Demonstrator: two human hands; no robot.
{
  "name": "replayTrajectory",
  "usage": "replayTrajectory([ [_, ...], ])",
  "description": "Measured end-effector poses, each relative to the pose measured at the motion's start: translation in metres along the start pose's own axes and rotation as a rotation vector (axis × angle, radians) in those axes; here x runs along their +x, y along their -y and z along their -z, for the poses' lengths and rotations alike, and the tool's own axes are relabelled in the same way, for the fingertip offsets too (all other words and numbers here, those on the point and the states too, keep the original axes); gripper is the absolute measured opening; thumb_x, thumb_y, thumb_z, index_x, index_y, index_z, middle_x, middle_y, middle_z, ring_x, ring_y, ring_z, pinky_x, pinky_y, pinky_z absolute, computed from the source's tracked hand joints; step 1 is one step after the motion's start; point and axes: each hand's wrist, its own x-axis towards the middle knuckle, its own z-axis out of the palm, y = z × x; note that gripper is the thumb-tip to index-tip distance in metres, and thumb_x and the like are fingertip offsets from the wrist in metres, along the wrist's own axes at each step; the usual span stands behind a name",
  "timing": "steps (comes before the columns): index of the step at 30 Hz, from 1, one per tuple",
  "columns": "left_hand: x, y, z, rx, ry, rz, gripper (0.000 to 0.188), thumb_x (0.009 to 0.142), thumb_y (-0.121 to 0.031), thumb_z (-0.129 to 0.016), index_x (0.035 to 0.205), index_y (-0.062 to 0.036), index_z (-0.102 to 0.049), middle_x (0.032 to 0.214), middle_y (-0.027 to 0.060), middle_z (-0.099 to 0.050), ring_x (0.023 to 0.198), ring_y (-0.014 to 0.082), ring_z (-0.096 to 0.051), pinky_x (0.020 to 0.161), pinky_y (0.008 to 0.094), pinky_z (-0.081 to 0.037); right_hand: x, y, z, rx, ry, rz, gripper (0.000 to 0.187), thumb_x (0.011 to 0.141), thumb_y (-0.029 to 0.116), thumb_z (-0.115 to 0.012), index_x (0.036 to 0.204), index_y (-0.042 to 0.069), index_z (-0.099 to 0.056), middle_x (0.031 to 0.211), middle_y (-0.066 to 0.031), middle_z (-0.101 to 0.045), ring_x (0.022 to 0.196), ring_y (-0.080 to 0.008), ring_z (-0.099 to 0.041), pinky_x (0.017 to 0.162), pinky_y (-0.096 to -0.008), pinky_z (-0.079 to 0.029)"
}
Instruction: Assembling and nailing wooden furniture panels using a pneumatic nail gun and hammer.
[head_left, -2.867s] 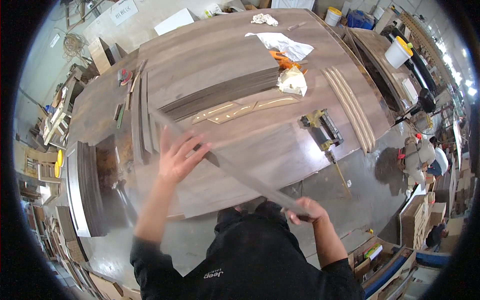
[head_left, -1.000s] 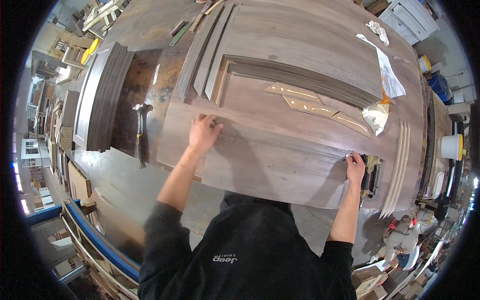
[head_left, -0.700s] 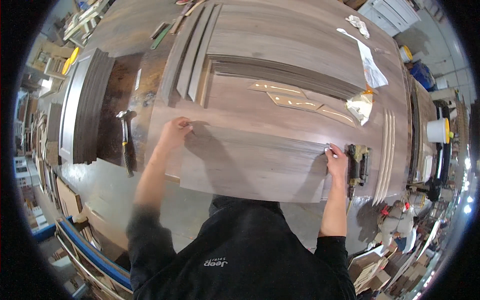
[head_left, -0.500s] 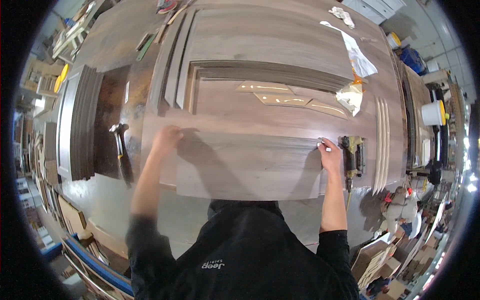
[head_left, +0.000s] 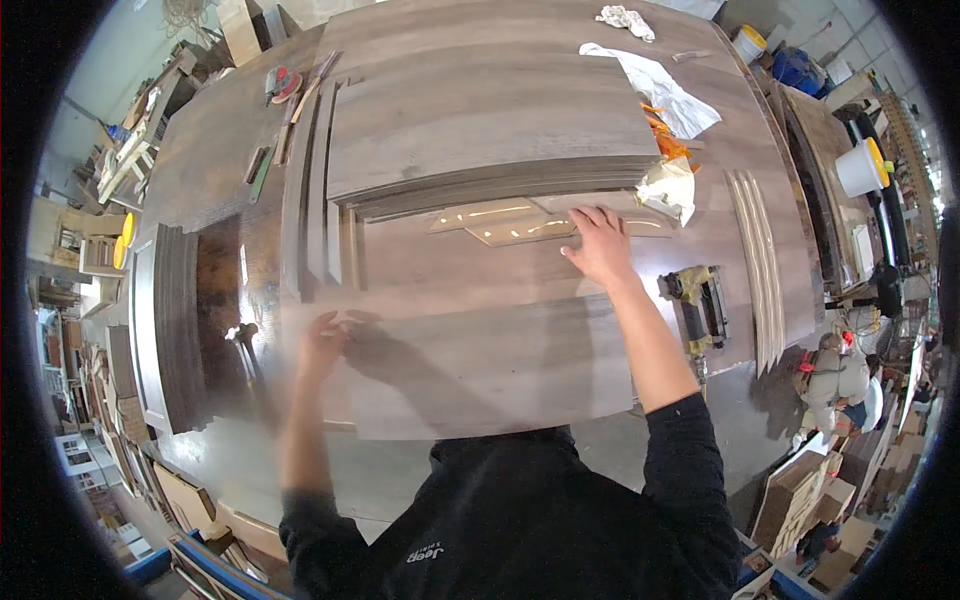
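Note:
A flat grey-brown wood panel [head_left: 480, 375] lies at the table's near edge, right in front of me. My left hand [head_left: 322, 345] is by its left edge, slightly blurred, with the fingers extended and nothing visible in them. Beyond the panel, my right hand [head_left: 602, 245] reaches forward with its fingers spread, at the right end of some flat, angled-end wood strips. One such strip [head_left: 515, 234] carries shiny pale streaks that look like glue. Whether the right fingertips touch a strip I cannot tell. A stack of wide panels [head_left: 490, 120] lies behind the strips.
An air nailer [head_left: 697, 300] lies right of the panel, beside long thin mouldings [head_left: 757, 270]. Crumpled pale paper [head_left: 668, 190] and a white sheet [head_left: 668, 95] lie farther back. At left are a hammer [head_left: 243, 350] and stacked framed doors [head_left: 172, 330]. A person [head_left: 838, 370] is at far right.
My right hand has left the near panel's right corner and moved forward and left to the strips, its fingers now spread. My left hand stays by the panel's left side. The view has shifted.

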Motion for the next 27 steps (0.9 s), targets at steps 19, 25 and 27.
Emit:
replayTrajectory([
  [19, -0.078, -0.205, -0.075, 0.461, -0.103, -0.839, 0.062, 0.081, -0.027, -0.08, 0.137, -0.0127, -0.057, 0.137, 0.0118, -0.059, 0.134, 0.032, -0.05, 0.119, 0.0529, -0.029, -0.062, 0.076, 0.087, 0.025, 0.112, 0.574, 0.054, 0.072, 0.048, -0.081, 0.111, 0.013, -0.067, 0.109, -0.0038, -0.062, 0.115, -0.023, -0.058, 0.112, -0.0505, -0.029],
  [25, -0.087, -0.226, -0.083, 0.353, 0.413, -0.607, 0.071, 0.08, -0.033, -0.082, 0.139, -0.0046, -0.055, 0.12, 0.0144, -0.07, 0.108, 0.0314, -0.069, 0.101, 0.0463, -0.051, -0.117, 0.089, 0.123, -0.036, -0.206, 0.523, 0.056, 0.074, 0.04, -0.082, 0.12, 0.012, -0.065, 0.123, -0.007, -0.061, 0.121, -0.0285, -0.057, 0.109, -0.0494, -0.035],
  [27, -0.094, -0.217, -0.091, 0.127, 0.442, -0.569, 0.069, 0.079, -0.032, -0.085, 0.132, 0.0013, -0.058, 0.108, 0.0165, -0.073, 0.093, 0.0302, -0.072, 0.085, 0.0406, -0.058, -0.141, 0.094, 0.126, 0.267, -0.472, 0.045, 0.064, 0.084, 0.027, -0.076, 0.142, 0.009, -0.054, 0.135, -0.0112, -0.057, 0.129, -0.0296, -0.053, 0.111, -0.0501, -0.036],
])
